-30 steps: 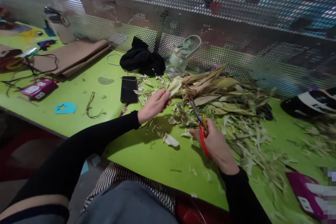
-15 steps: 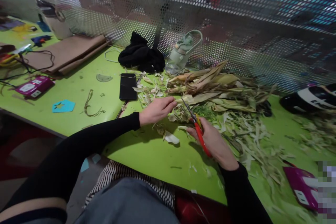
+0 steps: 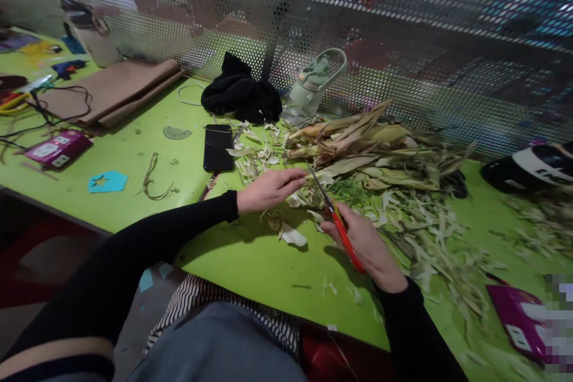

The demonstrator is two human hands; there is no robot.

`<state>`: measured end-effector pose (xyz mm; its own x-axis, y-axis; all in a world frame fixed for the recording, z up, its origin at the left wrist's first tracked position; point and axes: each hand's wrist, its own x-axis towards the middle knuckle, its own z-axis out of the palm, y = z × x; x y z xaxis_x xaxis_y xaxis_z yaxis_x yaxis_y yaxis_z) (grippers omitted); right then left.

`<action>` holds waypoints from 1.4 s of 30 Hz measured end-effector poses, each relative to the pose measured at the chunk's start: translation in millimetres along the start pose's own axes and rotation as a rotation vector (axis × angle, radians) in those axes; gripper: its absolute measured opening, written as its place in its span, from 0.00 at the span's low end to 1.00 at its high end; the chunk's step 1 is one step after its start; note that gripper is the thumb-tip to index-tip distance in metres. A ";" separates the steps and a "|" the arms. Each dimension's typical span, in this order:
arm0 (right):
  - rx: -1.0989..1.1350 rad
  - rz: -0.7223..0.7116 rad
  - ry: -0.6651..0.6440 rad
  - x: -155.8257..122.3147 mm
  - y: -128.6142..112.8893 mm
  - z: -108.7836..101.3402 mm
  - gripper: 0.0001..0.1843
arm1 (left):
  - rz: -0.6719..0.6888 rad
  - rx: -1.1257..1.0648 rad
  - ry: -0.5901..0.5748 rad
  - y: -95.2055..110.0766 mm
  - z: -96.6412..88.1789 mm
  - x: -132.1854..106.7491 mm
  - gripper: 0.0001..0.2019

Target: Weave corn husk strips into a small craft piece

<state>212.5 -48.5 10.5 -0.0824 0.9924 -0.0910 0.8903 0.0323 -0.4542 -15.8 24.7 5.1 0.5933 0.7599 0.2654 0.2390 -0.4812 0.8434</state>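
My right hand (image 3: 364,245) grips red-handled scissors (image 3: 333,215); their blades point up and left toward my left hand. My left hand (image 3: 268,189) is closed in a pinch on a pale strip of dried corn husk (image 3: 320,178) at the blade tips. A big pile of dried corn husks (image 3: 371,143) lies just beyond both hands. Cut husk scraps (image 3: 425,233) are scattered over the green table (image 3: 250,262), and one pale piece (image 3: 292,235) lies between my arms.
A black phone (image 3: 217,147) lies left of the husks. Behind it sit a black cloth (image 3: 239,95) and a pale green bottle (image 3: 313,85) against the perforated metal screen. Brown paper (image 3: 107,91), cables, pink packs (image 3: 57,148) and a blue cutout (image 3: 107,181) lie at left.
My left hand came down from the top of the pile toward the scissors and now pinches a husk strip at the blade tips. The right hand shifted slightly.
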 end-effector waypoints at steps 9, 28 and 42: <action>0.017 -0.037 -0.013 -2.9 2.0 0.5 0.20 | -0.022 -0.032 -0.031 1.6 -0.5 -0.7 0.14; 0.003 0.009 0.219 -3.8 -6.5 -7.6 0.30 | -0.112 -0.402 -0.063 10.3 -5.9 -5.3 0.14; -0.323 0.031 0.199 4.9 37.1 -14.3 0.20 | -0.500 -1.138 0.112 15.8 -6.3 1.0 0.08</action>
<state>251.6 -40.8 5.8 0.0074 0.9961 0.0879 0.9889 0.0058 -0.1487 -16.3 20.7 21.6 0.5474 0.8104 -0.2091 -0.4141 0.4793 0.7738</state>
